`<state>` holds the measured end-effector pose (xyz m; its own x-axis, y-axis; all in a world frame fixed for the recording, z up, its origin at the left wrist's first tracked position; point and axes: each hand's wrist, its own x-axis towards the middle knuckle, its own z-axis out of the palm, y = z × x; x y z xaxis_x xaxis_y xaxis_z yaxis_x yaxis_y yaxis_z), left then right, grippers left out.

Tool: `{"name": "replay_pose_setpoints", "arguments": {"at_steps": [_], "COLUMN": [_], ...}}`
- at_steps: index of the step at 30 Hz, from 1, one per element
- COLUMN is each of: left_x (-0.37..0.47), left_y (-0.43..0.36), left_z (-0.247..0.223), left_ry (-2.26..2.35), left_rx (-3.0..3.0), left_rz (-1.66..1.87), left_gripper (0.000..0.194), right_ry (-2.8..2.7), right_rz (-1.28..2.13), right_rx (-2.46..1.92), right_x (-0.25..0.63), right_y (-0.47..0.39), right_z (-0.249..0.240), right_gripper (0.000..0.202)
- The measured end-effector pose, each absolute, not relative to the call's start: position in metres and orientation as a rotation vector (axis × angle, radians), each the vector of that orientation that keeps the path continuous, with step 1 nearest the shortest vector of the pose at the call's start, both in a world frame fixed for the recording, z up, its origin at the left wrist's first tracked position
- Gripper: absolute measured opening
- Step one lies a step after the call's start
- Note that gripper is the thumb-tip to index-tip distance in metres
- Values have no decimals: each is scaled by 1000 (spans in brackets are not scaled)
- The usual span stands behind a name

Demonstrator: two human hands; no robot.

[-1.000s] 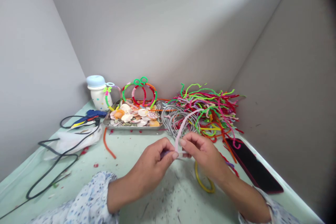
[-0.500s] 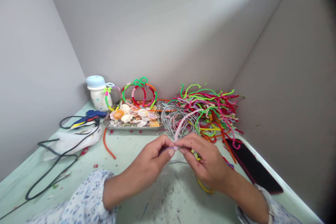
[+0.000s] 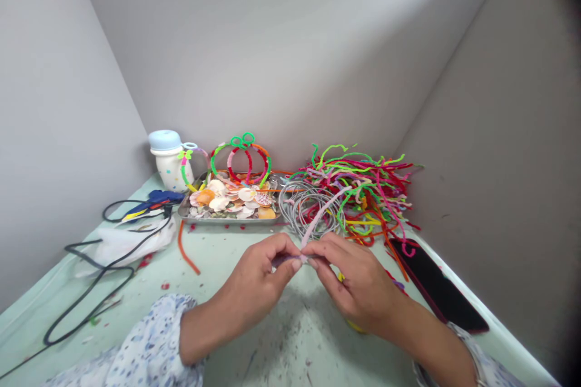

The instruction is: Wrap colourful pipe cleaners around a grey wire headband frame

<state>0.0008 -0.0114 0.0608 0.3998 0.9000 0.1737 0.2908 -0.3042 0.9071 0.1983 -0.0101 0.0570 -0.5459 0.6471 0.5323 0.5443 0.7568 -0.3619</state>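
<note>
My left hand (image 3: pixel 258 278) and my right hand (image 3: pixel 351 278) meet fingertip to fingertip above the middle of the table. Both pinch a pale pink pipe cleaner (image 3: pixel 324 213), whose free end arches up and away to the right. A bit of purple fuzzy stem (image 3: pixel 280 260) shows between my left thumb and forefinger. Something yellow (image 3: pixel 356 326) is partly visible below my right hand, mostly hidden by it. Right behind the fingers lies a coil of grey wire (image 3: pixel 290 208).
A metal tray (image 3: pixel 227 221) of seashells has pipe-cleaner rings (image 3: pixel 230 163) standing over it. Beside it is a white bottle (image 3: pixel 172 169). Tangled pipe cleaners (image 3: pixel 376 181) lie at back right, a phone (image 3: pixel 440 284) in front. A black cable (image 3: pixel 63 308) loops at left.
My right hand has shifted slightly and covers more of the yellow piece beneath it. The pink pipe cleaner's free end has tilted a little to the right. Both hands keep their pinch.
</note>
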Motion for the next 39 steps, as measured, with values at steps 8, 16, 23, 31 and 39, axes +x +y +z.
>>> {"name": "replay_pose_setpoints", "arguments": {"at_steps": [8,16,23,31,39], "left_x": [2,3,2,1,0], "left_y": [-13,-14,-17,-15,-15], "left_z": [61,62,60,59,55], "left_ry": [1063,1131,1134,1113,1104], "left_rx": [1908,2053,2188,2280,2308], "left_rz": [916,922,933,931,901], "left_gripper": [13,12,13,12,11], "right_ry": [-2317,-2324,-2301,-2240,-2130], "right_rz": [299,357,434,605,938], "right_rx": [-973,-1035,-1019,-1061,-1115], "right_x": [198,197,197,198,197], "right_y": [-14,-16,-16,-13,-8], "right_z": [60,63,66,65,67], "right_gripper": [21,19,15,11,10]}}
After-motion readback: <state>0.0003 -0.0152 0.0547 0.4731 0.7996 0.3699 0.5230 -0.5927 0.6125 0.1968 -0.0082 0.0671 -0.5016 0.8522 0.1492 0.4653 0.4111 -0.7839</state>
